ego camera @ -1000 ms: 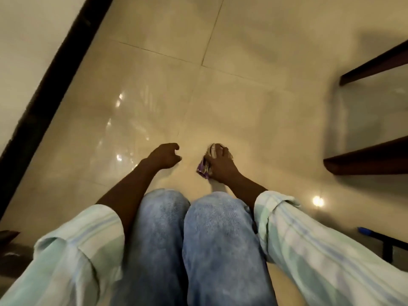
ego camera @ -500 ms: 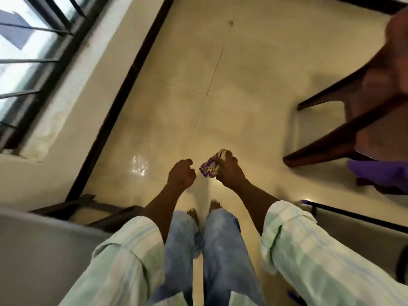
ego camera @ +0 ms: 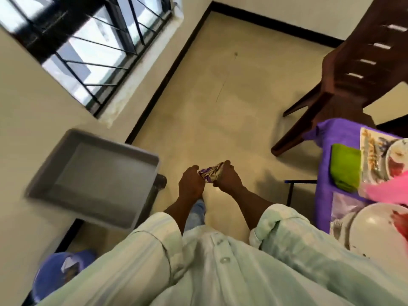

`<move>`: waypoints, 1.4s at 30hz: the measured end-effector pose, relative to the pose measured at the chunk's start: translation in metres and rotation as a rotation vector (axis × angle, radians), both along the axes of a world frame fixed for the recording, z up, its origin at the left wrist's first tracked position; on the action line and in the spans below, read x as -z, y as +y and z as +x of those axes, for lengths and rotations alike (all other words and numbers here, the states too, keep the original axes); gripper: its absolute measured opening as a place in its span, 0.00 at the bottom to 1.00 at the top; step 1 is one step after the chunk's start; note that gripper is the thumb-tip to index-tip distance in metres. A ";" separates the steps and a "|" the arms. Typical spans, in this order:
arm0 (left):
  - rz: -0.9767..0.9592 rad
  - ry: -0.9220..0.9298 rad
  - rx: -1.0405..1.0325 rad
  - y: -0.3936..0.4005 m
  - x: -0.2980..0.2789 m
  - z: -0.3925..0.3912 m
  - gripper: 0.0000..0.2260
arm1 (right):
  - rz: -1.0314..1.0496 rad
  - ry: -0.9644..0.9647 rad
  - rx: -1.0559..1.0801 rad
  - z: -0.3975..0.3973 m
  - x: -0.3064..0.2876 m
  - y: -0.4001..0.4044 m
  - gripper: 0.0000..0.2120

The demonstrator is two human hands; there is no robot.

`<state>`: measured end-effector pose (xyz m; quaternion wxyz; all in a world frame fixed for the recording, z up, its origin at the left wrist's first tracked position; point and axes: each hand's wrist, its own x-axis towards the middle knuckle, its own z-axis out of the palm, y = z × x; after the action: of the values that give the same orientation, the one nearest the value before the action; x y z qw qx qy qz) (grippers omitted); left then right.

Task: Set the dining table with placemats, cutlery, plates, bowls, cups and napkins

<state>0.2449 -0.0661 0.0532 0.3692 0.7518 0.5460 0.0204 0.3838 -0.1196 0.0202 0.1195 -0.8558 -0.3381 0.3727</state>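
A crumpled purple-and-white patterned napkin point(ego camera: 210, 174) is held above the floor between my left hand point(ego camera: 191, 184) and my right hand point(ego camera: 228, 180), each gripping one end. At the right edge stands the dining table under a purple cloth point(ego camera: 324, 151). On it lie a folded green napkin point(ego camera: 345, 167), a patterned placemat point(ego camera: 373, 151) with a plate point(ego camera: 397, 157), a pink thing point(ego camera: 388, 191), and a white bowl point(ego camera: 379, 233) beside a fork point(ego camera: 337, 229).
A grey tray-like bin point(ego camera: 97, 180) sits at my left by the wall under a barred window point(ego camera: 88, 45). A brown plastic chair point(ego camera: 353, 69) stands beyond the table. A blue bin point(ego camera: 59, 272) is at the lower left. Tiled floor point(ego camera: 220, 96) lies ahead.
I have risen from a crouch over the floor to standing. My right hand kept the napkin; my left hand has come over and taken hold of its other end.
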 end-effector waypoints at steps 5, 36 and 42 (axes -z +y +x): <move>0.016 -0.016 -0.110 -0.089 -0.014 -0.087 0.19 | 0.110 0.024 0.053 -0.080 -0.025 -0.082 0.36; -0.098 0.184 -0.444 -0.151 -0.001 -0.716 0.13 | -0.116 0.858 0.296 -0.692 -0.027 -0.110 0.15; -0.095 0.137 -0.621 -0.138 -0.013 -0.790 0.10 | -0.043 0.941 0.391 -0.758 -0.016 -0.079 0.23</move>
<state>-0.5452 -0.2040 0.0663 0.3424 0.5310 0.7731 0.0559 -0.3743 -0.1989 0.0362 0.3087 -0.6446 -0.0736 0.6956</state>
